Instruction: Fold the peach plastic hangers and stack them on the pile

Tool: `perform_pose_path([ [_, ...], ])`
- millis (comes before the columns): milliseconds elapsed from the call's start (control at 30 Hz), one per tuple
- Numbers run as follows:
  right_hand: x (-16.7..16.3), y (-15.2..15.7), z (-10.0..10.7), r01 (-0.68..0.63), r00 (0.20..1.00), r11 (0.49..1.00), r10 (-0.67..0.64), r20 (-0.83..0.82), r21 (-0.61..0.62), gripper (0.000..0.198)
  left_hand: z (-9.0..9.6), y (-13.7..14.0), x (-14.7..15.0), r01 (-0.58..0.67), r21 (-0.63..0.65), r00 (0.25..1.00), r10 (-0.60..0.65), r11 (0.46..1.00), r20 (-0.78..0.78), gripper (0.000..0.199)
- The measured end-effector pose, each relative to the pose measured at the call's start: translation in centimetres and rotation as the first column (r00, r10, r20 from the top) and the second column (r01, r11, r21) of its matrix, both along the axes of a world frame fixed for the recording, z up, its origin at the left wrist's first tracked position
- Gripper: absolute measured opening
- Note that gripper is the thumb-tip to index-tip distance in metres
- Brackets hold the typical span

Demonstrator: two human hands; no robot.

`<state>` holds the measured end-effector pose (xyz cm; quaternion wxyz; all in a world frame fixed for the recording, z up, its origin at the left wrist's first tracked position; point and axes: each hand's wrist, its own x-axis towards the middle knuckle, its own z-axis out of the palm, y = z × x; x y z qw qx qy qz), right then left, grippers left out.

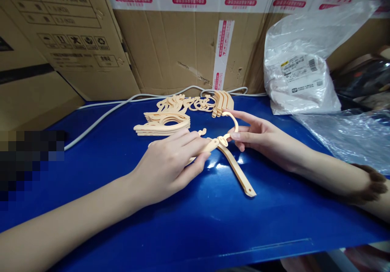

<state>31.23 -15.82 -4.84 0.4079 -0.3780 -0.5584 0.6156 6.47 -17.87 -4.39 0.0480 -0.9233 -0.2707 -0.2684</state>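
Observation:
My left hand (173, 160) grips a cream plastic hanger arm (212, 144), its holed end showing past the thumb and the rest mostly hidden by the fingers. A cream hanger hook (236, 125) is pinched between the fingers of my right hand (258, 138). The hook's round base meets or nearly meets the end of the held arm; whether they are joined I cannot tell. Just below them a second hanger arm (236, 168) slants toward me, a hole at its near end. Beyond my left hand another small hooked piece (202, 132) shows.
Behind my hands are stacked hanger arms (163, 129), a heap of hooks (202, 103) and more curved arms (224, 101) on the blue table (195, 227). A white cable (112, 102) runs along the back by cardboard boxes (183, 44). A plastic bag (300, 81) stands at right.

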Motion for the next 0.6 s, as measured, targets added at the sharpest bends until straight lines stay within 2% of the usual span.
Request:
perform_pose_path([
  [433, -0.14, -0.1, 0.46, -0.079, 0.996, 0.996, 0.077, -0.042, -0.04, 0.068, -0.37, -0.28, 0.37, 0.041, 0.078, 0.998, -0.037, 0.996, -0.057, 0.026],
  [600, -0.18, -0.04, 0.43, -0.127, 0.992, 0.992, 0.126, -0.022, -0.011, 0.067, -0.29, -0.29, 0.58, 0.076, 0.112, 0.996, -0.069, 0.991, -0.059, 0.025],
])
